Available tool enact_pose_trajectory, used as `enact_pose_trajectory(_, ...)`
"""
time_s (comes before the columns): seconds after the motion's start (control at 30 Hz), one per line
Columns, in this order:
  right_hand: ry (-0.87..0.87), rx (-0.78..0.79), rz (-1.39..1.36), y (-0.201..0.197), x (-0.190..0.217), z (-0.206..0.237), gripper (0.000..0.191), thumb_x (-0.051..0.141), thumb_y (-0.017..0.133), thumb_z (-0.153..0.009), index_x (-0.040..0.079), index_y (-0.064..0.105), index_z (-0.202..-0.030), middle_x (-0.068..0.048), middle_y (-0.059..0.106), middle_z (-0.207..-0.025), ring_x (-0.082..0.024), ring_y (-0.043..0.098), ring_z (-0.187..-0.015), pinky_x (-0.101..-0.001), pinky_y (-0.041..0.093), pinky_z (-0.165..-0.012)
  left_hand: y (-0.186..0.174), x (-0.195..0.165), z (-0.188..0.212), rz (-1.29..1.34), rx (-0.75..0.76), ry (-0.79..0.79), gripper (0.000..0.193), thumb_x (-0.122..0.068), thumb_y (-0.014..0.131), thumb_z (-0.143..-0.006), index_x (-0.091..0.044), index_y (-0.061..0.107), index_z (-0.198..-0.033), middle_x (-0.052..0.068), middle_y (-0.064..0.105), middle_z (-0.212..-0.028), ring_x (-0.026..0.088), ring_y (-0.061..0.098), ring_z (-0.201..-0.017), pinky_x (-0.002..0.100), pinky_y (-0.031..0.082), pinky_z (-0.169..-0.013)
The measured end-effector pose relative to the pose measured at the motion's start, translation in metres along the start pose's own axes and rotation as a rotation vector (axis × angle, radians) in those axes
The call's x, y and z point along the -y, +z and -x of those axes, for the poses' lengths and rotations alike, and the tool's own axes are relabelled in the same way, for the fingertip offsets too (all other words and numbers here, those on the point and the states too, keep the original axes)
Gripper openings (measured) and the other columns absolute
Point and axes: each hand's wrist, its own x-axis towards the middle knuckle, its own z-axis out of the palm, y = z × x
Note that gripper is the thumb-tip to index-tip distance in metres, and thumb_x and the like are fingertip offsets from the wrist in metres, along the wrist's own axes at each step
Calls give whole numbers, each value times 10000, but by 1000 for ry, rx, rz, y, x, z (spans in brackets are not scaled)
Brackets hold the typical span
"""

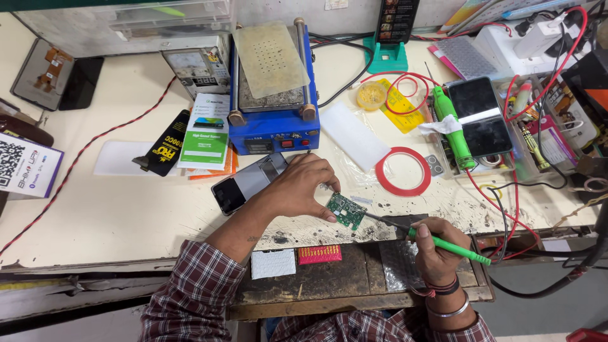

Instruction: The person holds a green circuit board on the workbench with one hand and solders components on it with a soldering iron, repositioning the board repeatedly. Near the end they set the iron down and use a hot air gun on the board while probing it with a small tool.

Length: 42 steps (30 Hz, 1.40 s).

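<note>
A small green rectangular circuit board point(346, 209) was pinched at its edge by the left hand point(303, 185), steadied on the cream table point(126, 202). A green-handled soldering iron point(443, 243) was gripped pen-style in the right hand point(434, 244), tip meeting the board. A red tape ring point(403, 171) lay beyond.

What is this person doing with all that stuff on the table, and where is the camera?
The camera sits on the person's head and looks down at a worktable. The left hand holds a small green circuit board steady with its fingers. The right hand holds a green pen-shaped tool, with its thin metal tip touching the board. Nearby lie a phone, a ring of red tape, a blue box-shaped machine and red wires.
</note>
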Motion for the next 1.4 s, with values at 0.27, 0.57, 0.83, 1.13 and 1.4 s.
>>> enact_pose_trajectory(0.27,-8,0,6,0,-3,-1,230,172,627,-1026,-6,652,-883,-79,674,-730,-126,638,-618,-253,511,-591,-1,-2,0,9,14,-30,610,-460,957,-515,-160,755,-1006,-11,652,-1020,216,541,-1140,402,361,-1066)
enact_pose_trajectory(0.57,-1,2,33,1,-2,-2,223,172,631,-1015,-1,662,-878,-79,675,-715,-134,643,-606,-254,507,-580,-1,-1,0,9,31,-46,624,-468,953,-514,-161,761,-1022,-7,657,-1026,214,550,-1137,395,373,-1066)
enact_pose_trajectory(0.83,-22,7,40,2,0,-2,220,163,630,-1010,0,654,-864,-74,683,-727,-138,651,-614,-256,516,-590,0,1,1,2,21,-26,627,-478,951,-514,-163,765,-1023,-6,655,-1030,220,551,-1152,399,368,-1071)
enact_pose_trajectory(1.13,6,-8,22,3,-2,-2,220,160,631,-1011,4,660,-858,-74,682,-709,-122,643,-594,-246,504,-570,0,2,1,8,26,-38,620,-479,949,-513,-162,766,-1013,-2,658,-1024,222,551,-1158,398,371,-1076)
enact_pose_trajectory(1.4,-2,0,17,3,-10,-4,227,165,637,-1010,-8,673,-868,-71,683,-691,-113,648,-576,-232,493,-540,2,4,-3,0,25,-47,637,-477,954,-504,-159,764,-1022,-1,662,-1023,219,549,-1150,396,371,-1067)
